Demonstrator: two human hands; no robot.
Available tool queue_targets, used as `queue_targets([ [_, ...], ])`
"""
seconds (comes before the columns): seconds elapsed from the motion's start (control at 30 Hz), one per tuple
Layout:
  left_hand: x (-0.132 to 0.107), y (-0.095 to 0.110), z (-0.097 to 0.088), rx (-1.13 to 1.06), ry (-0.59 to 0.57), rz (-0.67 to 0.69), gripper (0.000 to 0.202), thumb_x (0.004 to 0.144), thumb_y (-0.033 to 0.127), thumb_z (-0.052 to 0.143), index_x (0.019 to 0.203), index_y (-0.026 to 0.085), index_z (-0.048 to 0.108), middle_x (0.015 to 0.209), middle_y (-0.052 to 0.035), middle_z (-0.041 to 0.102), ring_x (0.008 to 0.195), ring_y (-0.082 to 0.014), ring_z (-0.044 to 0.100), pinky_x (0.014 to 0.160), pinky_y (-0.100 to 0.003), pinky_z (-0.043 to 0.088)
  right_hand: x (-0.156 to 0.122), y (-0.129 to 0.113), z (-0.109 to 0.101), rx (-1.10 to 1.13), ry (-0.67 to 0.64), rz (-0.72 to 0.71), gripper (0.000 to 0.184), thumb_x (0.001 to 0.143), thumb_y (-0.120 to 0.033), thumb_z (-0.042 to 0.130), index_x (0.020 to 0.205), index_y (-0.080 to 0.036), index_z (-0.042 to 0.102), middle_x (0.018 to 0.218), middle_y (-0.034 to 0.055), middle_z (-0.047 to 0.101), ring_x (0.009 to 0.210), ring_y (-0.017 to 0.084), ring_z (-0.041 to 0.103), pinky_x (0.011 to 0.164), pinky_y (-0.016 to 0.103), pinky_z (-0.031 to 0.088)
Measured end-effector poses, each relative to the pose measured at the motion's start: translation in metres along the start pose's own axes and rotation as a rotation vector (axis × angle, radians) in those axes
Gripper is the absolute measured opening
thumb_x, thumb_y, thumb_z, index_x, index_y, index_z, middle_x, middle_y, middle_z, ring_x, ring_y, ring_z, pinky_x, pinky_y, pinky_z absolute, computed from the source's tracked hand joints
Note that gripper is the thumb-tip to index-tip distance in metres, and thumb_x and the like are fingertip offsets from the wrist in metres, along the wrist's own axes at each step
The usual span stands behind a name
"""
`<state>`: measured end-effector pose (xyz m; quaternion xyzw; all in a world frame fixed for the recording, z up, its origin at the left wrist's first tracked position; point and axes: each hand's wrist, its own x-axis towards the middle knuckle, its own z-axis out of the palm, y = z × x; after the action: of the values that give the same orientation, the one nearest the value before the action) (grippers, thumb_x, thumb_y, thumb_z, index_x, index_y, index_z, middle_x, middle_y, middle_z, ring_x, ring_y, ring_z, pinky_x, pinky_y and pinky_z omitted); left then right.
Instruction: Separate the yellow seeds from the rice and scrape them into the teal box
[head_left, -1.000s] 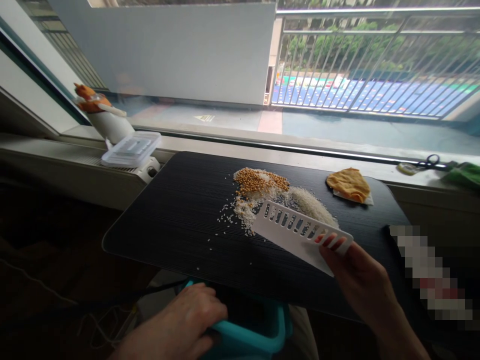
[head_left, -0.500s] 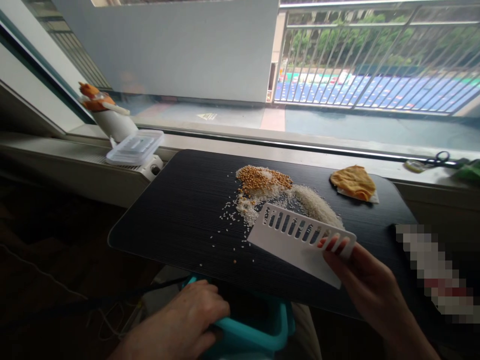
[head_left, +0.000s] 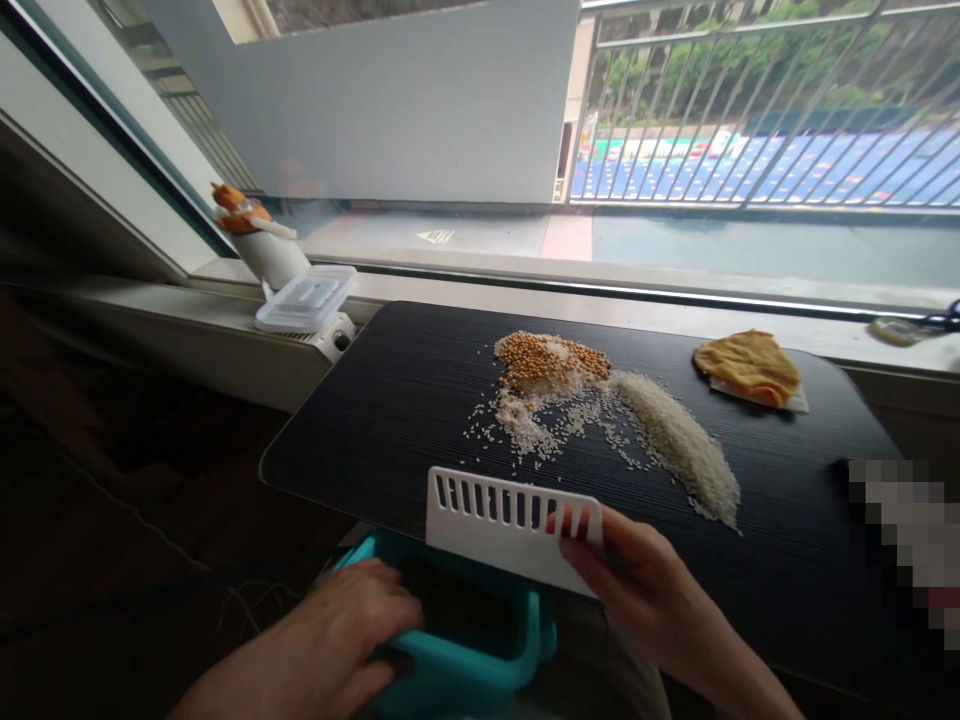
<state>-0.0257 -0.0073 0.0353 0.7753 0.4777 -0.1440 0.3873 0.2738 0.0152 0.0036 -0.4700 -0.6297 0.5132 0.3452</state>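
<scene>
My right hand (head_left: pixel 645 590) grips a white slotted plastic scraper (head_left: pixel 502 520) by its right end, standing on its long edge at the near edge of the black table (head_left: pixel 390 400). My left hand (head_left: pixel 337 640) is closed on the rim of a teal bin (head_left: pixel 480 650) held just below that table edge. On the table lie a heap of yellow-brown beans (head_left: pixel 547 358), scattered white rice (head_left: pixel 525 430) beside it, and a long ridge of white rice (head_left: pixel 682 445) to the right.
An orange cloth (head_left: pixel 746 368) lies at the table's far right. On the window ledge stand a clear lidded box (head_left: pixel 306 298) and a white cup with an orange toy (head_left: pixel 259 235). A pixelated patch (head_left: pixel 907 540) covers the right edge.
The scraper moved from beside the rice heap toward me and left, down to the table's near edge over the bin. The rice ridge it hid now shows. The view shifted left.
</scene>
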Motion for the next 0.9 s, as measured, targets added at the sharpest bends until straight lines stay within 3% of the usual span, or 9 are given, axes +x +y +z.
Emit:
queue_targets([
  [0.07, -0.001, -0.002, -0.001, 0.01, 0.004, -0.015, 0.021, 0.078, 0.008, 0.057, 0.09, 0.023, 0.066, 0.106, -0.0022, 0.067, 0.107, -0.0237, 0.059, 0.095, -0.033, 0.042, 0.003, -0.001, -0.01, 0.027, 0.103, -0.007, 0.024, 0.095, -0.04, 0.059, 0.099, -0.021, 0.072, 0.086, 0.0034, 0.073, 0.073, 0.015, 0.064, 0.062, 0.021, 0.051],
  [0.23, 0.005, 0.002, -0.002, 0.052, 0.005, -0.01, 0.019, 0.078, 0.008, 0.057, 0.087, 0.022, 0.063, 0.104, -0.0019, 0.066, 0.104, -0.0233, 0.058, 0.094, -0.034, 0.041, 0.022, 0.008, -0.042, -0.047, 0.607, -0.053, 0.021, 0.085, -0.039, 0.071, 0.099, -0.023, 0.074, 0.088, 0.003, 0.075, 0.077, 0.017, 0.068, 0.071, 0.025, 0.054],
  [0.3, 0.008, 0.003, -0.003, 0.052, 0.01, 0.007, 0.018, 0.078, 0.008, 0.056, 0.087, 0.022, 0.063, 0.101, -0.0015, 0.066, 0.102, -0.0229, 0.058, 0.092, -0.034, 0.041, 0.031, 0.011, -0.049, -0.092, 0.685, -0.02, 0.022, 0.083, -0.039, 0.072, 0.098, -0.023, 0.075, 0.084, 0.0026, 0.074, 0.073, 0.017, 0.066, 0.068, 0.026, 0.053],
  [0.47, 0.01, 0.003, -0.005, 0.047, 0.009, 0.011, 0.016, 0.078, 0.009, 0.056, 0.084, 0.022, 0.061, 0.098, -0.0011, 0.065, 0.098, -0.022, 0.058, 0.088, -0.033, 0.041, 0.042, 0.017, -0.053, -0.104, 0.653, 0.005, 0.023, 0.082, -0.038, 0.07, 0.097, -0.021, 0.075, 0.076, 0.0017, 0.071, 0.066, 0.016, 0.063, 0.06, 0.026, 0.05],
  [0.67, 0.013, 0.002, -0.004, 0.036, 0.004, -0.005, 0.02, 0.076, 0.008, 0.055, 0.086, 0.023, 0.064, 0.099, -0.0013, 0.065, 0.098, -0.0219, 0.059, 0.088, -0.032, 0.042, 0.04, 0.018, -0.047, 0.005, 0.563, -0.015, 0.02, 0.084, -0.038, 0.069, 0.095, -0.022, 0.074, 0.081, 0.0027, 0.072, 0.072, 0.017, 0.065, 0.066, 0.027, 0.054],
  [0.9, 0.013, 0.007, -0.009, 0.057, -0.015, -0.003, 0.019, 0.078, 0.008, 0.057, 0.087, 0.023, 0.064, 0.101, -0.0018, 0.066, 0.102, -0.023, 0.059, 0.091, -0.033, 0.043, 0.035, 0.016, -0.049, -0.072, 0.621, -0.005, 0.021, 0.085, -0.037, 0.07, 0.097, -0.021, 0.075, 0.083, 0.004, 0.073, 0.071, 0.018, 0.067, 0.062, 0.027, 0.054],
])
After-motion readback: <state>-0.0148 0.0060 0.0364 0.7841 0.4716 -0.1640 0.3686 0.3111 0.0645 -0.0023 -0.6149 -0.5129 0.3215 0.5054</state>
